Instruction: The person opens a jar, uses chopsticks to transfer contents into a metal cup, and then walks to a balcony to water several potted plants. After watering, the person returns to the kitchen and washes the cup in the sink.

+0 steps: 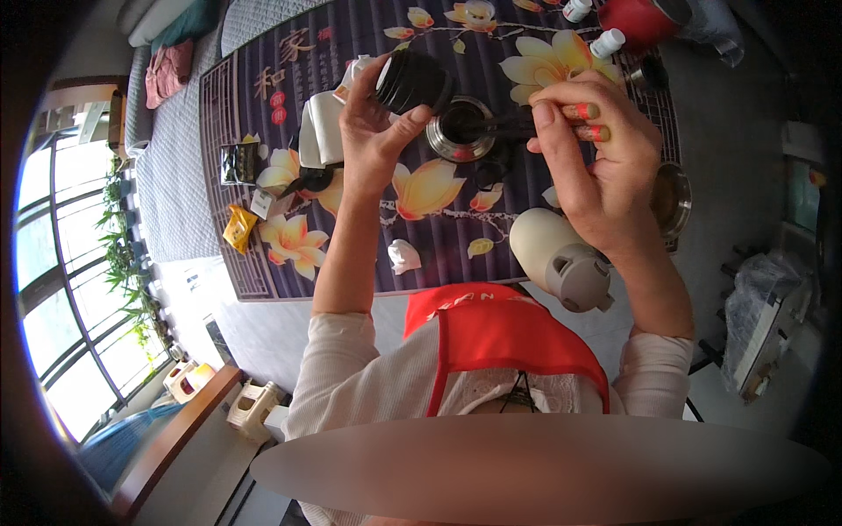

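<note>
My left hand [378,131] grips a black ribbed jar or cup [413,82], tilted beside a round steel container [460,150] on the table. My right hand [602,154] holds a pair of dark chopsticks [510,126] with red and gold ends. Their far tips reach into the opening of the steel container; what lies inside is too dark to tell. A cream vacuum jug [536,243] with a grey lid stands near the table's front edge, close to my right forearm. Left of my left hand lies a folded white cloth [321,131].
A flowered tablecloth [427,223] covers the table. A crumpled white tissue [403,256], a yellow packet [240,229], a black packet [238,164] and a small white box [263,202] lie on it. White bottles [607,43], a red container [641,23] and a steel bowl [684,200] are at the right.
</note>
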`<state>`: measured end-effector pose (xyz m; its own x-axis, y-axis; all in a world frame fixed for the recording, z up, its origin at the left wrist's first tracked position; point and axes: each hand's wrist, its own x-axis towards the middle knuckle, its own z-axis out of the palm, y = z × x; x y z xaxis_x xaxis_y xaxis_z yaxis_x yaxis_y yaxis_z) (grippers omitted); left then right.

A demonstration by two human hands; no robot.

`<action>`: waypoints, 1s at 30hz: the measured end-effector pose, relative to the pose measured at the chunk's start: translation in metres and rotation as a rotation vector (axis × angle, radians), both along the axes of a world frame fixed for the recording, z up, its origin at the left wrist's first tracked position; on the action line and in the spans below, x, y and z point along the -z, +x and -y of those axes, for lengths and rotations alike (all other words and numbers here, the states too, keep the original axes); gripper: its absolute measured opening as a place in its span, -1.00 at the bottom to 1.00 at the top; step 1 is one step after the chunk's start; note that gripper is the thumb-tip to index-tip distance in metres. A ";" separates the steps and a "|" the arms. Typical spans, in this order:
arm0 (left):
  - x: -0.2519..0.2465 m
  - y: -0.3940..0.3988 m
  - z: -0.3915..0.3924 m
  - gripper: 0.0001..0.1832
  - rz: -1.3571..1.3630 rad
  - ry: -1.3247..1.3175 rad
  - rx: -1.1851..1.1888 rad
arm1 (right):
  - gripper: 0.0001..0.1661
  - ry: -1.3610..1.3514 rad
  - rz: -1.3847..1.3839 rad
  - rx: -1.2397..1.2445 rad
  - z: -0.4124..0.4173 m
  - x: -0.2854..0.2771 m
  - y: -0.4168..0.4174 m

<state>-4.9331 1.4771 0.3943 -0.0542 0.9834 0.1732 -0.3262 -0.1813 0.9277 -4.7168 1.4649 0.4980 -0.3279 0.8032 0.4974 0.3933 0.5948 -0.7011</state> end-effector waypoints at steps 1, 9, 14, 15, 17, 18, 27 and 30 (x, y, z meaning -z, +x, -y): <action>0.000 0.000 0.000 -0.32 0.007 -0.007 -0.003 | -0.91 0.002 0.018 0.019 -0.001 0.001 0.000; 0.004 0.002 -0.002 -0.32 -0.031 0.027 -0.015 | -0.93 0.036 -0.016 0.055 0.001 0.001 0.007; 0.004 0.003 -0.001 -0.31 -0.010 0.022 -0.015 | -0.96 0.012 -0.022 0.090 -0.005 0.016 -0.003; 0.004 0.003 -0.001 -0.30 -0.016 0.024 -0.013 | -0.96 0.012 -0.020 0.108 -0.006 0.018 -0.005; 0.003 0.002 -0.001 -0.30 -0.024 0.014 -0.013 | -0.95 0.004 -0.035 0.115 -0.007 0.019 -0.005; 0.003 0.001 0.000 -0.29 -0.025 0.004 -0.014 | -0.95 0.021 -0.021 0.114 -0.006 0.017 -0.003; 0.003 -0.004 -0.003 -0.22 0.002 -0.006 -0.028 | -0.86 -0.083 0.044 0.065 -0.007 -0.030 0.003; 0.003 -0.005 -0.004 -0.22 0.004 0.031 -0.019 | -0.88 -0.111 0.135 0.036 -0.014 -0.028 -0.009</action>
